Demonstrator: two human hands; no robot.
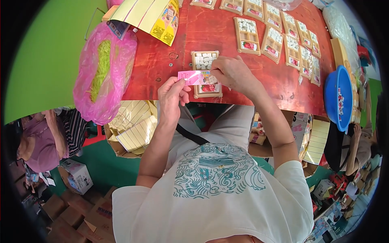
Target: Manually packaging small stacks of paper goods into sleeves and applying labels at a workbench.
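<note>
Between my two hands is a small pink printed strip [194, 77], either a card or a flat packet. My left hand [172, 94] pinches its left end between thumb and fingers. At its right end, the fingers of my right hand [233, 73] are closed on it. Directly beneath lies a tan compartment tray [208, 95] at the table's near edge. White pillow-shaped pieces [205, 61] fill its far section, and a red strawberry-printed packet [208, 88] sits in the near section. The strip hides the tray's middle.
Several filled trays [248, 35] stand in rows at the far right of the red table [158, 77]. A pink plastic bag [98, 73] of yellow-green strands hangs over the left edge. Yellow printed sheets [152, 18] lie behind it. A blue basin [338, 98] is at right. People sit on both sides.
</note>
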